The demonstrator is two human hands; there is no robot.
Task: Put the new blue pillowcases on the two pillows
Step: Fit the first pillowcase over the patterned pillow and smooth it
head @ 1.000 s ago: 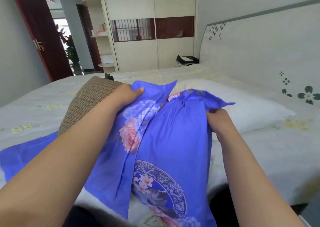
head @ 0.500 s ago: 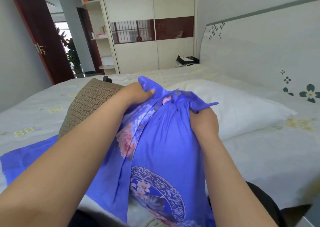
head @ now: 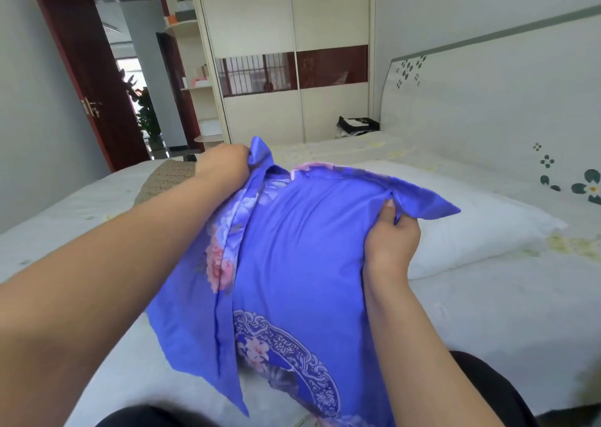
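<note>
A blue pillowcase [head: 302, 251] with pink flowers and a round ornament hangs stretched between my hands over the bed. My left hand [head: 221, 166] grips its upper left corner, raised above the mattress. My right hand [head: 390, 234] pinches the upper right edge, with a blue corner sticking out to the right. A bare white pillow [head: 471, 221] lies just behind and right of the pillowcase. A brown woven pillow [head: 166, 179] lies behind my left forearm, mostly hidden.
The bed [head: 504, 322] has a pale sheet with faint yellow flowers. A white headboard [head: 507, 108] with flower prints stands at the right. A black bag [head: 357, 125] sits at the far bed edge, before the wardrobe [head: 292, 68]. A dark red door [head: 87, 78] stands open at the left.
My hands have moved apart and up, pulling the top edge of the pillowcase wide and taut. The view has tilted, and the blue cloth at lower left is no longer visible.
</note>
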